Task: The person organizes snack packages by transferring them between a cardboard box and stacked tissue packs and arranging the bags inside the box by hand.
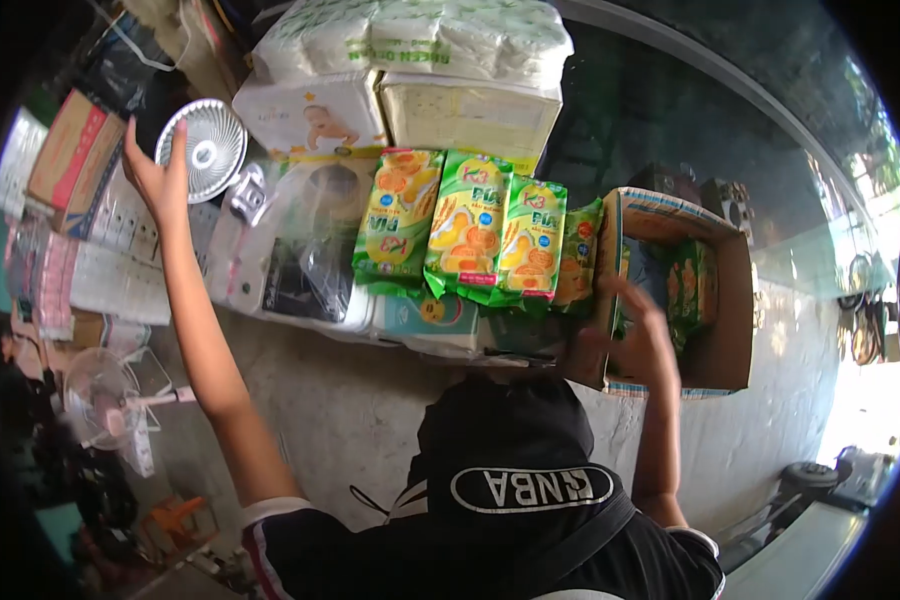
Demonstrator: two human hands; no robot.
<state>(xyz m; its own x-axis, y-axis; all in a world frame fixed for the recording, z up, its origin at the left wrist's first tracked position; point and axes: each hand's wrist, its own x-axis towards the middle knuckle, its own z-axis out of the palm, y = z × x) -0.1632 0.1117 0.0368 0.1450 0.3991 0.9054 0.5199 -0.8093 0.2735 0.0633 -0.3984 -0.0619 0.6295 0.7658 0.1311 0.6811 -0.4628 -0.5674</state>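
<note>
My left hand [160, 172] is raised at the upper left, thumb and fingers spread with nothing in them. It is beside a small white fan [204, 150]; I cannot tell whether it touches it. Blurred by motion, my right hand [642, 335] is in front of the near left edge of an open cardboard box [725, 345]. Its fingers look apart, and nothing shows in them. Green packs of K3 Pía cakes [470, 220] stand side by side left of the box. Another green pack [692, 285] lies inside it.
Behind the cake packs, a wrapped tissue bundle [410, 45] rests on white cartons [470, 115]. Plastic-covered goods [315, 260] sit beneath and left of the packs. Another fan [100, 395] and an orange stool [175, 525] are at lower left. A black cap [505, 425] fills the lower middle.
</note>
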